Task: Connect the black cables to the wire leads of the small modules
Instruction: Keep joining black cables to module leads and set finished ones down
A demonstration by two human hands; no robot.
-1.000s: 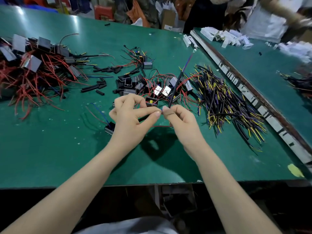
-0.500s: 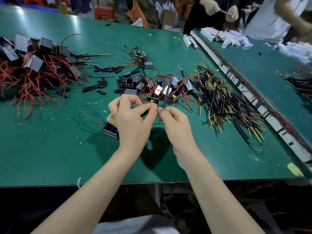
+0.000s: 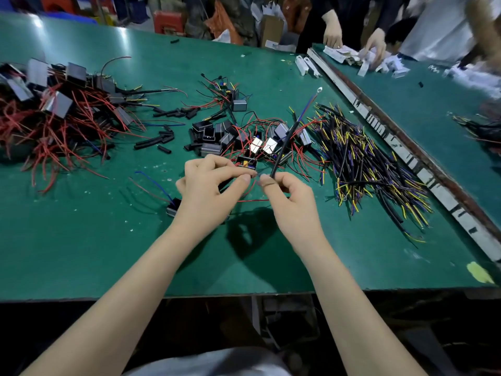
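My right hand (image 3: 291, 204) pinches the near end of a black cable (image 3: 283, 149) that slants up and away, with blue and yellow cores at its far tip. My left hand (image 3: 207, 191) pinches a thin red wire lead (image 3: 253, 200) at its fingertips, meeting the right fingertips over the green table (image 3: 108, 240). The lead loops under both hands. A small black module (image 3: 173, 207) with blue and red leads lies just left of my left wrist. More small modules (image 3: 260, 146) with red leads lie in a loose pile beyond my hands.
A pile of black cables with yellow and purple cores (image 3: 368, 164) lies at the right. A big heap of modules with red wires (image 3: 51, 118) fills the far left. Short black sleeves (image 3: 160, 139) are scattered between. Another person's hands (image 3: 352, 42) work at the neighbouring table.
The black cable has swung from leaning slightly left to slanting up to the right. Both hands stay fingertip to fingertip over the same spot.
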